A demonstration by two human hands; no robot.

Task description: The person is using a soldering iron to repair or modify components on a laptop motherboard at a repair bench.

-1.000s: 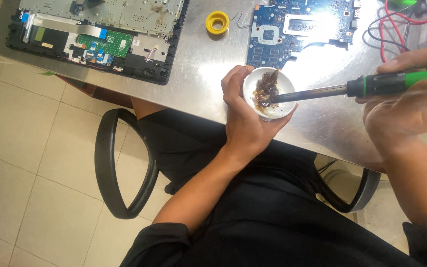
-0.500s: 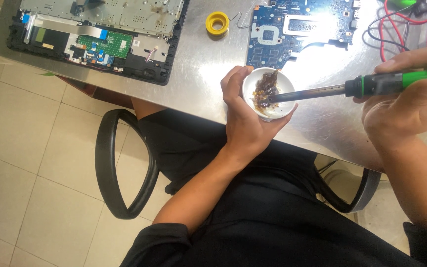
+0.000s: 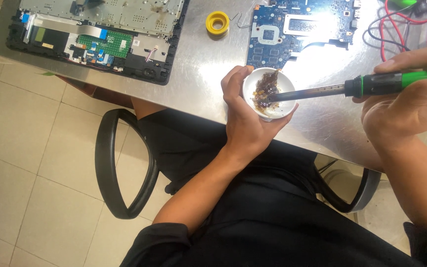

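The left hand (image 3: 245, 121) cups a small round white dish (image 3: 270, 94) of brown sticky paste at the near edge of the shiny metal table (image 3: 203, 74). The right hand (image 3: 404, 106) is closed around the green-handled soldering iron (image 3: 371, 85), whose metal tip rests in the paste. A yellow solder spool (image 3: 218, 22) and a blue circuit board (image 3: 297, 24) lie beyond the dish
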